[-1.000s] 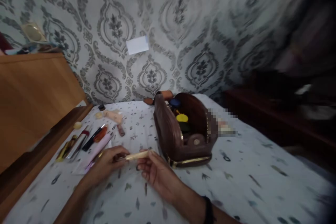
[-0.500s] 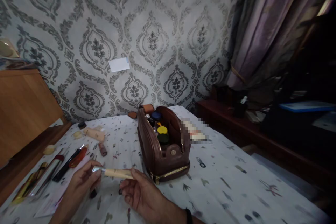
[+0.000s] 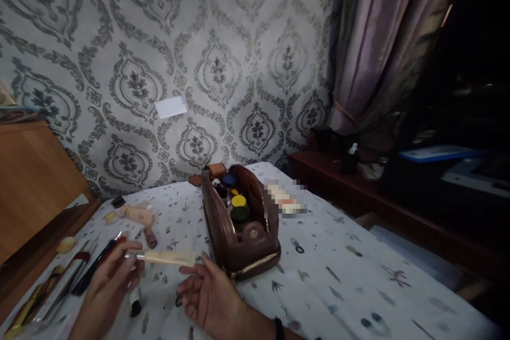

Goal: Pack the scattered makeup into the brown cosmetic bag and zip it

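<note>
Slim beige tube [image 3: 167,258], material unclear: my left hand [image 3: 111,277] alone grips it now; my right hand [image 3: 213,293] has opened beside it.

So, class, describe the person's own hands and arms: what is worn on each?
The left hand is ungloved, with no ornament clearly visible. The right hand is also ungloved, with a black band around its wrist. No sleeves show.
</note>
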`<action>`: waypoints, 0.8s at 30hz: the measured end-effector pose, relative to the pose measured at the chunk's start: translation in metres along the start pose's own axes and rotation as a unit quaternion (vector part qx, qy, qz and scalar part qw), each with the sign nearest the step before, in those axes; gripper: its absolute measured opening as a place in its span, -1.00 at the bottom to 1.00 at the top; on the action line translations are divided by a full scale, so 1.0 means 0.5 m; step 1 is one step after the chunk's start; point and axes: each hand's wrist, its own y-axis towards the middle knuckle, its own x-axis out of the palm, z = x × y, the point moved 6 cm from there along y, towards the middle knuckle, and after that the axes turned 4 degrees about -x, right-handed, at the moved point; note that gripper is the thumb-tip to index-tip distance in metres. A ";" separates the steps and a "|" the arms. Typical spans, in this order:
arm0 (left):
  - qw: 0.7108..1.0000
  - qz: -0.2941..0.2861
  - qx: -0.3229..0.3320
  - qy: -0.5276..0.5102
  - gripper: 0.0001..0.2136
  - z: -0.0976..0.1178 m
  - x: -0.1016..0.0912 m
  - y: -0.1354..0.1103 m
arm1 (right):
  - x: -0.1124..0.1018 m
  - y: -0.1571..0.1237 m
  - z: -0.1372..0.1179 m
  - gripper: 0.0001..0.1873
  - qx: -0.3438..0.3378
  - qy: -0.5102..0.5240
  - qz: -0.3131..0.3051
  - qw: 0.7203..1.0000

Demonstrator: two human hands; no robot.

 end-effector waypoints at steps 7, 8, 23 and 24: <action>0.988 -0.067 0.135 -0.018 -0.52 0.148 0.120 0.011 | 0.001 -0.002 -0.006 -0.35 0.004 -0.006 -0.008 1.000; 0.982 -0.085 0.167 0.002 -0.55 0.172 0.148 0.008 | 0.001 -0.001 -0.006 -0.35 0.005 -0.008 -0.009 1.000; 0.843 -0.221 0.354 0.340 -0.86 0.261 0.522 0.087 | -0.002 0.003 0.002 -0.35 0.003 -0.020 -0.010 1.000; 0.835 -0.218 0.354 0.361 -0.87 0.257 0.535 0.094 | 0.000 0.002 0.002 -0.35 0.003 -0.019 -0.010 1.000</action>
